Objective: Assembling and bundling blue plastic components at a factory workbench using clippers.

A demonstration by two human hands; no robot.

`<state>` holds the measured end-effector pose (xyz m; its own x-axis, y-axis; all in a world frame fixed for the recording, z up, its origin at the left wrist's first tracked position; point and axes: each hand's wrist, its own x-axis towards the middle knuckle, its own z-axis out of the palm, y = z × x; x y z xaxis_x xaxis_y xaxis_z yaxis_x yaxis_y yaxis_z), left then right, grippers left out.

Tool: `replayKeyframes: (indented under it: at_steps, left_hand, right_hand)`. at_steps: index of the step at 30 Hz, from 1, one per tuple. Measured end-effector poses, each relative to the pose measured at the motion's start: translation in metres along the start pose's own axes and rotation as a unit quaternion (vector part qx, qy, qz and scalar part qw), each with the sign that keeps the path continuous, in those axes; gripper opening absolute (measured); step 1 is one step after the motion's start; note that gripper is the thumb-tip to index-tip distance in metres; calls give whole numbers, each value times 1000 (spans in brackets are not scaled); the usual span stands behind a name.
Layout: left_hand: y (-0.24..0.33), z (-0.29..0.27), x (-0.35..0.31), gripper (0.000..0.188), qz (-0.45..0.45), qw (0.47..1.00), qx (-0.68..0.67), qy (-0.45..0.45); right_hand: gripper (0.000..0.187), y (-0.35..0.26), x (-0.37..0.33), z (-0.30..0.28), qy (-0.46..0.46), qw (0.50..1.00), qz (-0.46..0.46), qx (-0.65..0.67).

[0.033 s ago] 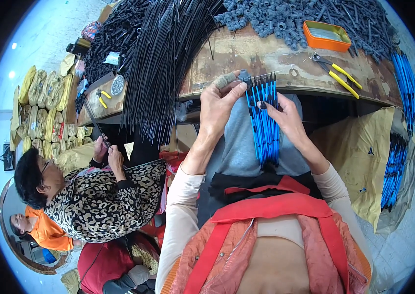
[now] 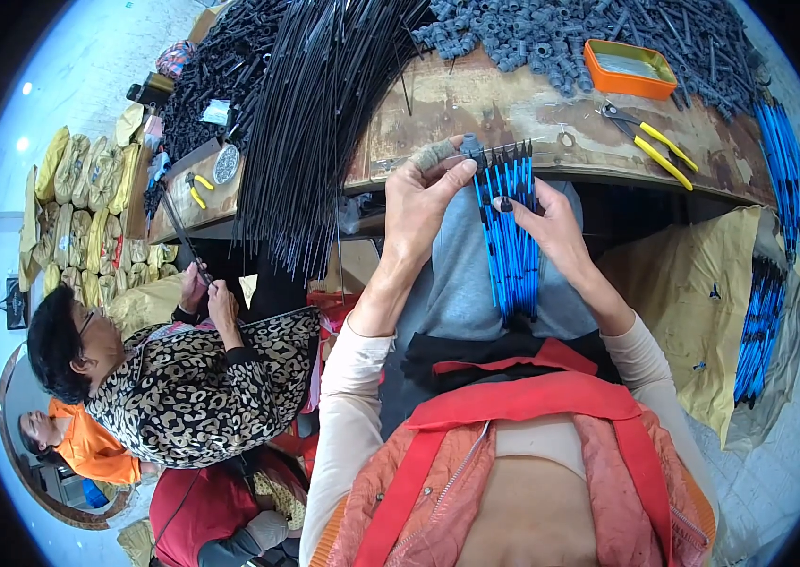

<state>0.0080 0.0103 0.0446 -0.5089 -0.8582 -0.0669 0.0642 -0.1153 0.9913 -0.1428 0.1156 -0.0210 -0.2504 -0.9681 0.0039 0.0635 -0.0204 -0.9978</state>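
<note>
My left hand [image 2: 419, 210] is closed at the upper left of a bundle of slim blue rods [image 2: 516, 274] with black joints and black tips. A grey ribbed plastic fitting [image 2: 471, 144] shows at its fingertips, and tan wrapping [image 2: 433, 153] covers one of its fingers. My right hand [image 2: 556, 231] grips the bundle's right side, thumb across the front. Near that thumb's tip is a small dark piece [image 2: 505, 204] that I cannot make out. The rods stand over my lap, drawn together at their lower end. My right fingers are partly hidden behind them.
Across the worn wooden table [image 2: 476, 94] lie long black rods [image 2: 306, 123], grey fittings [image 2: 551, 47], an orange tin [image 2: 629, 85] and yellow-handled cutters [image 2: 655, 142]. More blue rods [image 2: 782, 170] lean at the right, above a brown paper wrapping [image 2: 683, 302]. A co-worker [image 2: 202, 378] sits close at my left.
</note>
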Motion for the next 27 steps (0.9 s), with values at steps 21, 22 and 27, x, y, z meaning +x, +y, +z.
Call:
replayKeyframes:
  at_steps: [21,22,27]
  left_hand:
    - [-6,5,5,36,23,999,19,-17]
    - [-7,3,5,35,17,999,14,-24]
    - [-7,-3,7,34,0,998,-19,-59]
  right_hand:
    - [29,-3,9,-3,-27,998,45,-29]
    - [30,-5,9,-2,-21,998,52,-33]
    - [32,1,13,-13,-90,995,33,25]
